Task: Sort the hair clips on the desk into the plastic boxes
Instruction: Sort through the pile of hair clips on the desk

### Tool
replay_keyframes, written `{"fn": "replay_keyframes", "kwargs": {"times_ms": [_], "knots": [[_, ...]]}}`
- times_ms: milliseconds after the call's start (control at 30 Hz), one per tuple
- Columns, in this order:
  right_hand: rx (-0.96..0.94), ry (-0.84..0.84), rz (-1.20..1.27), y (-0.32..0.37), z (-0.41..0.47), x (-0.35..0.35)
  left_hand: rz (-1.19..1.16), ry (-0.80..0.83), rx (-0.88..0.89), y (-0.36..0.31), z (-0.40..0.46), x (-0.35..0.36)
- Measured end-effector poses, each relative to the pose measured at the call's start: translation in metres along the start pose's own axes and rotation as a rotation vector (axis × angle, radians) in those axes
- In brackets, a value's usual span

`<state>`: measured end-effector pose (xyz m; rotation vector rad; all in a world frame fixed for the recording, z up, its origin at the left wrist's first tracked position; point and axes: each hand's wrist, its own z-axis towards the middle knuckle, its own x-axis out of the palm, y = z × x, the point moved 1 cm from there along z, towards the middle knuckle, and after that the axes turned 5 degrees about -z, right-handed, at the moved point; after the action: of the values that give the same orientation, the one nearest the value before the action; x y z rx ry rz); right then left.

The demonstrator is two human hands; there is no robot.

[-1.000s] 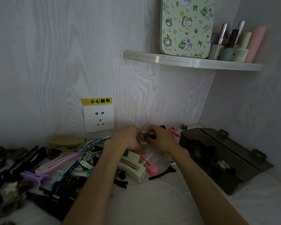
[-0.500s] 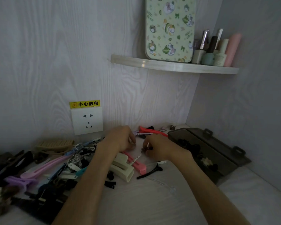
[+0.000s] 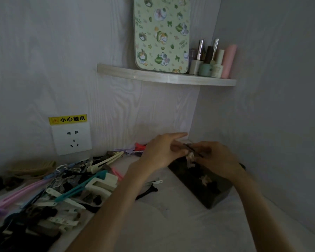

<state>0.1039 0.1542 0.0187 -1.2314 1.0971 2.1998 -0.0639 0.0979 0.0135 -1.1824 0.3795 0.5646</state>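
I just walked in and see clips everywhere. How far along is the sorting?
Early days, I would say. A few clips already lie in the dark plastic box. Both hands, left hand and right hand, hold a small pale clip over the box. Left to do: the big pile of clips on the desk.

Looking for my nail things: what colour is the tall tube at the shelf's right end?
Pale pink tube, clearest in the head view.

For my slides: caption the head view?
Both hands hold a small clip above the dark plastic box, clips piled left.
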Motion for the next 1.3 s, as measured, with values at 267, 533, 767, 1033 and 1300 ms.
{"fn": "replay_keyframes", "kwargs": {"times_ms": [267,533,767,1033,1300], "knots": [[0.05,0.061,0.048,0.003,0.032,-0.006,0.248,-0.103,-0.263,0.066,0.015,-0.04],[0.126,0.535,-0.471,-0.001,0.133,0.033,0.566,0.241,-0.175,0.093,0.019,-0.015],[0.132,0.567,-0.543,-0.011,0.157,0.064,0.285,0.321,-0.381,0.079,0.013,-0.06],[0.252,0.519,-0.394,0.014,0.159,0.065,0.253,0.068,-0.354,0.077,0.007,-0.08],[0.116,0.379,-0.275,0.066,0.137,0.076,0.275,0.273,-0.447,0.085,0.002,-0.071]]}}
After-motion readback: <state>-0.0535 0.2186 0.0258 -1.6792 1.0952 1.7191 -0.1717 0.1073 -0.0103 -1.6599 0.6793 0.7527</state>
